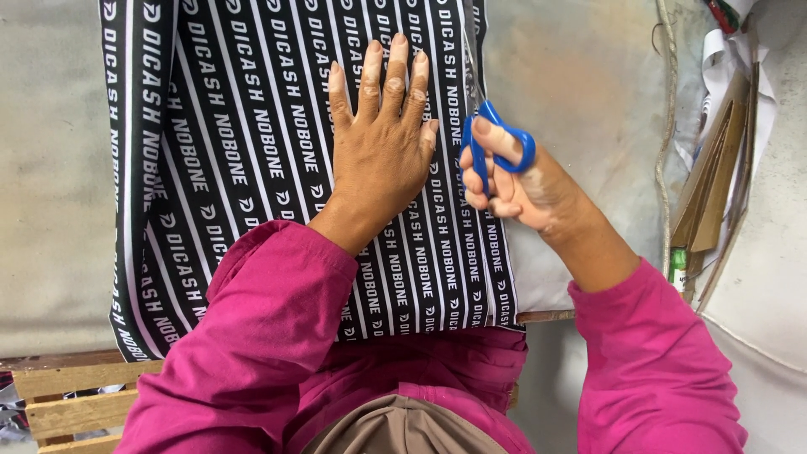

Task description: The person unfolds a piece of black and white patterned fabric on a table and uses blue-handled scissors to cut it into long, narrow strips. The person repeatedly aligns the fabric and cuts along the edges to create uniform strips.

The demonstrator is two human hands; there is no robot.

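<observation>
A black fabric with white striped lettering lies spread on a grey padded table. My left hand presses flat on the fabric, fingers together and pointing away from me. My right hand grips blue-handled scissors at the fabric's right edge, thumb through one loop. The blades point away from me along that edge and are hard to make out. Both arms wear magenta sleeves.
Brown cardboard pieces and white paper lean at the right side. A cord runs down the table beside them. A wooden slatted frame sits at the lower left below the table edge.
</observation>
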